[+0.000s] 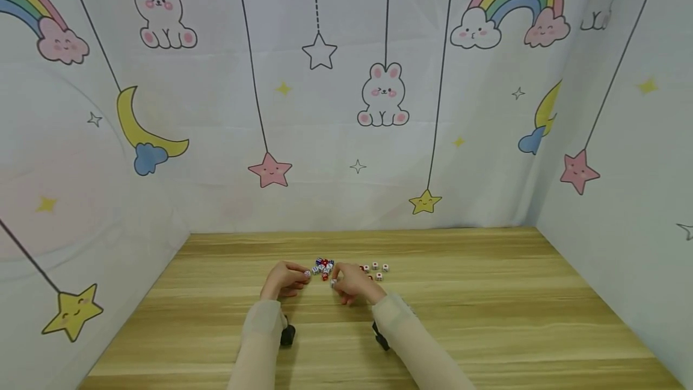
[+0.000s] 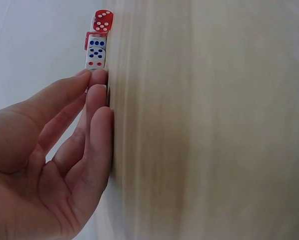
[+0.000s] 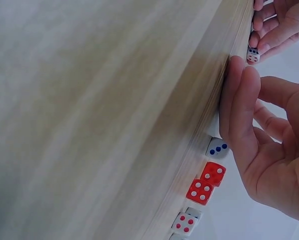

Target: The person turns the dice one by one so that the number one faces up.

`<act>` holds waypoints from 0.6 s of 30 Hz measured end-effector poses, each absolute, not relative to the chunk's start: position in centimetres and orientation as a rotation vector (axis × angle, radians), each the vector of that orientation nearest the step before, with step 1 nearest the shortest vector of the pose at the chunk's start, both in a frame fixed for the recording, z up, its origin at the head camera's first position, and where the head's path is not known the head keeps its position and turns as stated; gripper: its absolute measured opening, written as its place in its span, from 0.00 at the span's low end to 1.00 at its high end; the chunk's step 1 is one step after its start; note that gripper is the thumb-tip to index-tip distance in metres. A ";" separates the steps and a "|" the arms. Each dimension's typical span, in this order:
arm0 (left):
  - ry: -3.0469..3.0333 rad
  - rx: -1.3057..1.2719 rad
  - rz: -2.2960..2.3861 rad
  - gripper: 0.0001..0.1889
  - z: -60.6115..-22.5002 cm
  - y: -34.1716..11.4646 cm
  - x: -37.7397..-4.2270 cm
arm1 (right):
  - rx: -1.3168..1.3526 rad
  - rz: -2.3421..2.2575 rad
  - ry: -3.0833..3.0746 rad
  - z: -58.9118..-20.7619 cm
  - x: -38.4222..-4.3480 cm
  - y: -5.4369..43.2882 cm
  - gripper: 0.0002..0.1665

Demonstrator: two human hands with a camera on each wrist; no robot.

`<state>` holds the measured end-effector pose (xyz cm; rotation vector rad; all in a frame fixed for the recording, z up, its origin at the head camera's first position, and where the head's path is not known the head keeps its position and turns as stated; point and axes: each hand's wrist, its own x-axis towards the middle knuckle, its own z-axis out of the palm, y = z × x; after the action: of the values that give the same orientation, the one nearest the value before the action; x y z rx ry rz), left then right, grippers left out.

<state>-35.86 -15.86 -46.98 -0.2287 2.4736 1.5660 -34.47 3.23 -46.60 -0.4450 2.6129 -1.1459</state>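
My left hand point(image 1: 286, 280) pinches a white die point(image 1: 307, 274) between thumb and fingertips at the left of a small pile. The same die point(image 3: 253, 55) shows at the left fingertips in the right wrist view. Thumb and index finger of my right hand point(image 1: 354, 281) are bent at another white die point(image 1: 333, 283), in front of the pile. That die is hidden behind the fingers in the right wrist view. Between the hands lie several white, blue and red dice, among them a red die point(image 1: 325, 277). The left wrist view shows a red die point(image 2: 103, 21) beyond the fingertips.
To the right of my right hand sit several white and red dice, such as a white die point(image 1: 385, 268) and a red die point(image 3: 199, 192). They stand on a wood-grain table point(image 1: 487, 306). A printed curtain point(image 1: 325, 209) rises behind the table's back edge and along both sides.
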 end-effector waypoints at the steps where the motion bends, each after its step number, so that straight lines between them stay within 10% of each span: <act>1: 2.474 -0.229 1.568 0.13 -47.0 -15.8 -35.9 | -0.445 -1.142 2.613 -46.6 -34.5 3.2 0.05; 18: 2.475 -0.225 1.555 0.13 -46.9 -15.9 -35.9 | -0.468 -1.157 2.646 -46.8 -34.4 3.2 0.07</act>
<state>-35.88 -15.85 -46.92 -0.2249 2.4751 1.5546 -34.37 3.16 -46.84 -0.4680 2.6460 -1.1567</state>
